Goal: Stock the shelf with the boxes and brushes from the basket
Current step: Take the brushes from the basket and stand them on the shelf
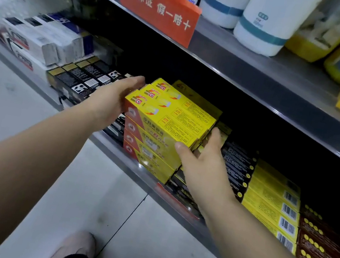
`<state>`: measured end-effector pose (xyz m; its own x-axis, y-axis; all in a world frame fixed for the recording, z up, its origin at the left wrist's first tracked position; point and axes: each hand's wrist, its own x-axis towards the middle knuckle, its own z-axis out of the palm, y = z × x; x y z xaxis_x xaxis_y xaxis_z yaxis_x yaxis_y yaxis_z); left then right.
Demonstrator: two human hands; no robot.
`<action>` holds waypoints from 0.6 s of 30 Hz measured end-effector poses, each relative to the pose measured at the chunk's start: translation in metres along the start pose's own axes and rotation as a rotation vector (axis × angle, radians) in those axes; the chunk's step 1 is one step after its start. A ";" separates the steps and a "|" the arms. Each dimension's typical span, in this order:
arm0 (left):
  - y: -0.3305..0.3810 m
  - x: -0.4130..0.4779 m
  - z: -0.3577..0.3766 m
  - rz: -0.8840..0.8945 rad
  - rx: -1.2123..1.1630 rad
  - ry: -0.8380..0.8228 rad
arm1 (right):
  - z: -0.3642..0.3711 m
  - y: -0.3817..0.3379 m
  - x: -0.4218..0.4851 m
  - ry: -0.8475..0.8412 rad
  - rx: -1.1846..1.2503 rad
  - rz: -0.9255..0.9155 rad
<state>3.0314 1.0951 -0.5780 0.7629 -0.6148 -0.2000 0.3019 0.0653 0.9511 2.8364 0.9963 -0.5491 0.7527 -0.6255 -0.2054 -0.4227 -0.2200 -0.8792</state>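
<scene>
both hands clamp the stack of yellow boxes (165, 125) to keep it square on the shelf (112, 153): left hand (113, 98) fingers flat on its left end, right hand (203, 164) fingers curled round its right end, thumb in front.

The left hand's (113, 96) fingertips are hidden behind the left end of the yellow boxes (169, 115) that are gripped. The right hand's (206, 164) fingers are tucked out of sight behind the stack's right end; only the thumb is seen. Boxes under and behind the grip are partly covered. Left of the grip, the white boxes (43, 42) are blurred. The print on the gripped boxes is too small to be read. Right of the grip, the brown boxes (325, 247) are cut by the edge.
</scene>
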 end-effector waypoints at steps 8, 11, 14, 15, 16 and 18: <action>0.001 -0.005 0.011 -0.107 0.088 -0.143 | -0.004 0.006 0.009 0.017 0.075 -0.009; 0.002 -0.008 0.012 -0.127 0.115 -0.118 | -0.003 0.007 0.009 0.014 0.076 -0.018; 0.002 -0.009 0.011 -0.126 0.123 -0.101 | -0.003 0.009 0.008 0.006 0.088 -0.033; 0.002 -0.010 0.011 -0.123 0.119 -0.097 | -0.003 0.009 0.008 0.005 0.092 -0.038; 0.002 -0.011 0.011 -0.119 0.111 -0.099 | -0.003 0.009 0.007 0.002 0.092 -0.043; 0.001 -0.011 0.012 -0.107 0.103 -0.100 | -0.001 0.010 0.006 0.009 0.094 -0.051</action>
<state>3.0162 1.0927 -0.5720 0.6670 -0.6896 -0.2821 0.3148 -0.0823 0.9456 2.8363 0.9896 -0.5587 0.7673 -0.6221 -0.1556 -0.3342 -0.1809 -0.9250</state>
